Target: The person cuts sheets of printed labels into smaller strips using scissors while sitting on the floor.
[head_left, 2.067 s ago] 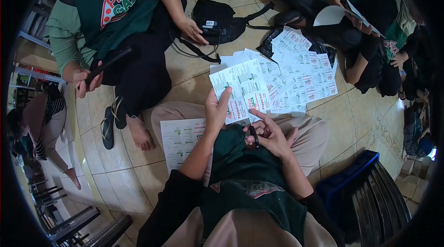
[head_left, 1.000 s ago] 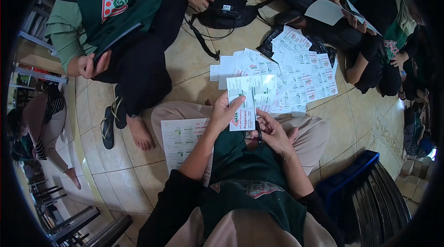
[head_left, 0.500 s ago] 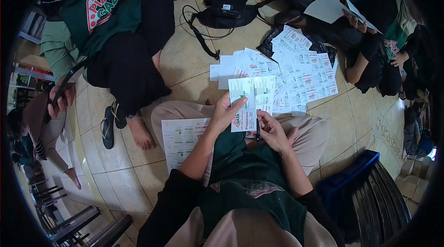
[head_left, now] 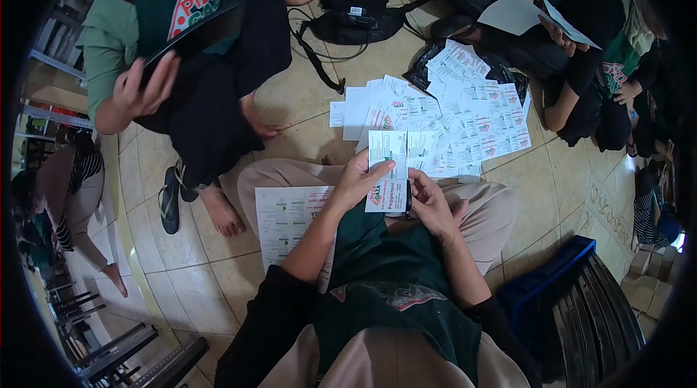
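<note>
My left hand (head_left: 361, 181) pinches a printed "Pizza Gaza Pepperoni" label sheet (head_left: 385, 195), thumb on top, above my crossed legs. My right hand (head_left: 433, 204) is closed around dark-handled scissors (head_left: 410, 199), mostly hidden by my fingers, at the sheet's right edge. A narrow gap runs up the sheet from the scissors, with a printed strip (head_left: 422, 144) to its right. Another uncut label sheet (head_left: 290, 225) lies over my left thigh. Just beyond my hands, a spread pile of printed labels (head_left: 479, 123) covers the floor, partly on a black plastic bag (head_left: 420, 68).
A black bag (head_left: 356, 14) with straps lies ahead on the tiles. At left sits a person in a green apron (head_left: 181, 10) holding a dark flat object; sandals (head_left: 170, 199) are nearby. Another person at upper right holds papers (head_left: 512, 16). A blue-edged black rack (head_left: 581, 293) stands at right.
The sheet has moved slightly right and down in my left hand, and a gap now shows between it and the right-hand strip. The person at left has leaned forward and raised the dark object.
</note>
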`<state>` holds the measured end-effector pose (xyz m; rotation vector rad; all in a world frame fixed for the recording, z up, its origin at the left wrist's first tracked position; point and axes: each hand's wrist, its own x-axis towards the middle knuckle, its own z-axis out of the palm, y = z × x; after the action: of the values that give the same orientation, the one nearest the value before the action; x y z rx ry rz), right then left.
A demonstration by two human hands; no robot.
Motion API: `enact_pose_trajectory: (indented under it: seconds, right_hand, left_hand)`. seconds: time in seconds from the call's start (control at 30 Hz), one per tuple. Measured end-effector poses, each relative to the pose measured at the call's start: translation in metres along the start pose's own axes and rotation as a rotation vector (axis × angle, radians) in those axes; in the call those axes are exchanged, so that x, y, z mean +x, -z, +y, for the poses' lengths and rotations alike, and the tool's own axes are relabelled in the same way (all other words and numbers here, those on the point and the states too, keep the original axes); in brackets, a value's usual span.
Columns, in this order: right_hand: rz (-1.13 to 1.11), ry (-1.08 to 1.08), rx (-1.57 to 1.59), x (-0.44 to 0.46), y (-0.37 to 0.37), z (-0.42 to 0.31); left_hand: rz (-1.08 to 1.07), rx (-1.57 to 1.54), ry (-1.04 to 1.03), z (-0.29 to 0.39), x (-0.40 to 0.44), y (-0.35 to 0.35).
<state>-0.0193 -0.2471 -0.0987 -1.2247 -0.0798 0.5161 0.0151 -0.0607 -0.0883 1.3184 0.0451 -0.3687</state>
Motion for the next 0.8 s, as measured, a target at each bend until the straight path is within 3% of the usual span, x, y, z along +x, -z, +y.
enact_pose_trajectory:
  seconds: [0.5,0.57,0.8]
  right_hand:
    - [0.101,-0.083,-0.073,0.003,0.004,0.011]
    - [0.073,-0.102,0.048,0.002,-0.001,0.005]
    - [0.124,-0.019,0.006,0.005,0.006,0.012]
  left_hand:
    - [0.082,-0.004,0.075,-0.023,0.009,-0.001]
    - [0.085,-0.008,0.081,-0.024,0.009,0.000]
    - [0.033,0.013,0.100,-0.024,0.008,0.000]
